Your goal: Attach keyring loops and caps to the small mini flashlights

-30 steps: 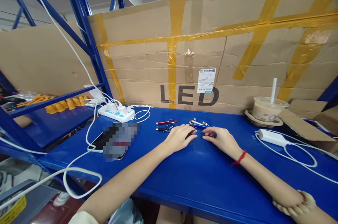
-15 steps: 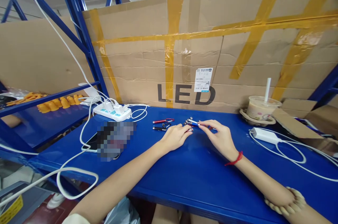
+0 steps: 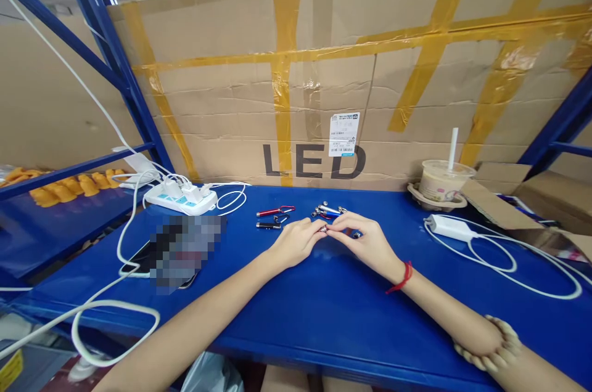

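My left hand [image 3: 296, 241] is closed, its fingertips pinching a small shiny metal piece [image 3: 323, 228] that is mostly hidden by fingers. From the other side, the thumb and fingertips of my right hand [image 3: 367, 241] close on the same piece. Left of them on the blue table lie a red mini flashlight [image 3: 269, 212] with a red carabiner clip and a black mini flashlight [image 3: 268, 225] with a dark clip. A blue mini flashlight [image 3: 329, 214] lies just beyond my fingers, with small silver parts [image 3: 320, 209] around it.
A white power strip [image 3: 180, 200] with plugs and cables stands at the back left, near a phone [image 3: 139, 259]. At the right are a drink cup [image 3: 446, 181] in a cardboard holder and a white adapter [image 3: 449, 228] with looped cable. A large cardboard box [image 3: 222, 108] walls the back.
My right hand has moved from the blue flashlight to the small piece at my left fingertips, and now pinches it too. The camera view has shifted slightly.
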Demonstrator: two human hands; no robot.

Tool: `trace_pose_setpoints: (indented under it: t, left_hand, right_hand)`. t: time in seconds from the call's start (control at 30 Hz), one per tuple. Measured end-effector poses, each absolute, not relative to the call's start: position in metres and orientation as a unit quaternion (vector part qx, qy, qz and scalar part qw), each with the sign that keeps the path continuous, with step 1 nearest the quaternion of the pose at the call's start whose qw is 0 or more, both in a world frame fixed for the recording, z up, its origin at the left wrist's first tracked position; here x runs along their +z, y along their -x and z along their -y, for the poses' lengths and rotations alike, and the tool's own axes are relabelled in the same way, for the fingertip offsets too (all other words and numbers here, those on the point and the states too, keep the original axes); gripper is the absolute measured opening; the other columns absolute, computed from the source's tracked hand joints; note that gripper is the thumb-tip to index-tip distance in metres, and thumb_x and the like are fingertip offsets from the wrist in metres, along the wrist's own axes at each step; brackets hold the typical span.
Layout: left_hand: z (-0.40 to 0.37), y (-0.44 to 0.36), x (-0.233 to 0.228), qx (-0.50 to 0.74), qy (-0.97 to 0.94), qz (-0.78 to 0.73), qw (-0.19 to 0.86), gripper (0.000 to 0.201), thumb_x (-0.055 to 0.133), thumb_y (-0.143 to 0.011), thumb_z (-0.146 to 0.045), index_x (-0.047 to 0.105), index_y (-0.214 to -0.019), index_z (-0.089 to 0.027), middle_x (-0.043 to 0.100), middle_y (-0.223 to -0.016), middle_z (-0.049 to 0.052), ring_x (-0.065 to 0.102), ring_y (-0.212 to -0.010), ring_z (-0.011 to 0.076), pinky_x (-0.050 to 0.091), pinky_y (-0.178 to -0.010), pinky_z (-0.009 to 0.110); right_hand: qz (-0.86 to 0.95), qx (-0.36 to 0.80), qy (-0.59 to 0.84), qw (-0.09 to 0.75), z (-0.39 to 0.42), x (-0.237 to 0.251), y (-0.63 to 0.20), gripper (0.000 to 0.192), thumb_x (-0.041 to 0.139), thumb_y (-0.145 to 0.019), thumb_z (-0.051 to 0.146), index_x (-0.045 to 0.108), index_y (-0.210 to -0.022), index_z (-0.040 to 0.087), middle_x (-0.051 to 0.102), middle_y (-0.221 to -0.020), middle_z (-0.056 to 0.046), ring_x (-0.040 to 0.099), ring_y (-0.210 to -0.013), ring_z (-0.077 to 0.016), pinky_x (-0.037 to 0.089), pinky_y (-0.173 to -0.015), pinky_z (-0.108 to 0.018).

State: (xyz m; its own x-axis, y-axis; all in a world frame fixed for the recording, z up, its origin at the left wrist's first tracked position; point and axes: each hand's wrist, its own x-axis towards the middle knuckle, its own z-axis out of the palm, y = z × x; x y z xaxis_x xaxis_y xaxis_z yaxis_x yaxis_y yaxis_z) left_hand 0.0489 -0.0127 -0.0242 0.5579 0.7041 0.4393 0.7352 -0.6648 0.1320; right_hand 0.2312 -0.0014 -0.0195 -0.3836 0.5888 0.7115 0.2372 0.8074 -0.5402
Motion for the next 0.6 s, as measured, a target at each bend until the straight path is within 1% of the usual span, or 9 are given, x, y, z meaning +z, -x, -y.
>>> trace_pose_setpoints:
  t: [0.1,0.17,0.27,0.33,0.47,0.6]
  left_hand:
    - [0.013,-0.049,-0.023,-0.231,0.881,0.413,0.012,0.025,0.028,-0.093,-0.029,0.049,-0.099,-0.017,0.059,-0.091,0.004,0.055,-0.082,0.0149,0.042,-0.075,0.025]
    - [0.013,-0.049,-0.023,-0.236,0.874,0.424,0.005,0.025,0.028,-0.093,-0.03,0.049,-0.099,-0.018,0.059,-0.09,0.004,0.055,-0.082,0.0149,0.043,-0.075,0.025]
    - [0.014,-0.051,-0.021,-0.249,0.862,0.441,0.012,0.025,0.028,-0.092,-0.031,0.048,-0.099,-0.018,0.059,-0.088,0.003,0.056,-0.081,0.0153,0.043,-0.074,0.026]
    - [0.015,-0.053,-0.021,-0.251,0.862,0.44,0.02,0.024,0.029,-0.092,-0.031,0.048,-0.099,-0.018,0.059,-0.088,0.003,0.056,-0.081,0.0157,0.044,-0.074,0.026]
    - [0.016,-0.055,-0.021,-0.251,0.864,0.435,0.017,0.021,0.031,-0.092,-0.031,0.047,-0.098,-0.018,0.06,-0.089,0.003,0.057,-0.082,0.0155,0.044,-0.075,0.027]
    - [0.015,-0.054,-0.022,-0.272,0.859,0.434,0.007,0.018,0.034,-0.091,-0.031,0.046,-0.096,-0.018,0.06,-0.091,0.002,0.057,-0.083,0.0148,0.044,-0.076,0.026]
  right_hand:
    - [0.823,0.173,0.249,0.48,0.001,-0.019,-0.231,0.021,0.057,-0.082,0.037,0.066,-0.076,0.019,0.064,-0.081,-0.005,0.059,-0.078,-0.0187,0.047,-0.071,-0.031]
    - [0.827,0.161,0.267,0.467,0.001,-0.018,-0.231,0.021,0.055,-0.083,0.037,0.067,-0.08,0.02,0.064,-0.084,-0.005,0.058,-0.079,-0.0187,0.047,-0.067,-0.03]
    - [0.824,0.143,0.311,0.452,0.002,-0.015,-0.232,0.024,0.05,-0.086,0.038,0.066,-0.086,0.02,0.063,-0.086,-0.005,0.057,-0.074,-0.0171,0.044,-0.058,-0.026]
    - [0.819,0.126,0.337,0.448,0.002,-0.015,-0.233,0.025,0.047,-0.087,0.038,0.065,-0.085,0.02,0.062,-0.082,-0.004,0.056,-0.068,-0.0151,0.042,-0.055,-0.024]
    - [0.811,0.033,0.4,0.425,-0.001,-0.013,-0.239,0.025,0.046,-0.088,0.036,0.065,-0.083,0.02,0.061,-0.078,-0.002,0.052,-0.057,-0.0114,0.038,-0.05,-0.022]
    - [0.79,-0.04,0.465,0.397,-0.008,-0.011,-0.25,0.025,0.045,-0.087,0.035,0.065,-0.08,0.022,0.062,-0.078,-0.001,0.054,-0.056,-0.0113,0.035,-0.048,-0.021]
